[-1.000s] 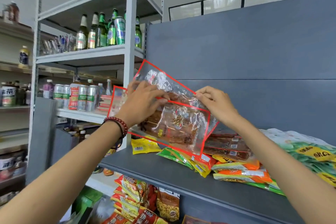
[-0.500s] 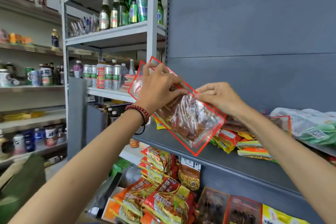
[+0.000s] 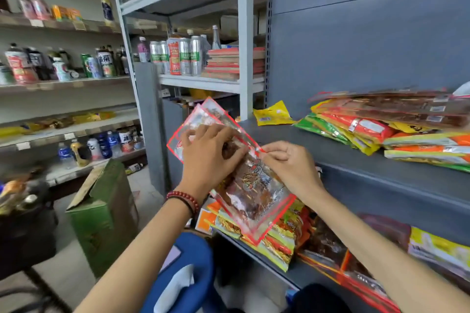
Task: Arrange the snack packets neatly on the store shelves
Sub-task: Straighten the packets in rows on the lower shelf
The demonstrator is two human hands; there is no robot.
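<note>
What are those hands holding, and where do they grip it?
Clear, red-edged plastic snack packets: the left hand grips their upper middle, the right hand pinches their right-hand edge.

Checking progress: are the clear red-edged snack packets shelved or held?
Held: left hand and right hand grip the clear red-edged snack packets off the grey shelf.

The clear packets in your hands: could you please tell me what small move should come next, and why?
Probably lift the packets onto the bare shelf left of the pile. The left hand and right hand both grip them. They hang in front of the shelf's edge, not yet on it, and that patch looks free.
</note>
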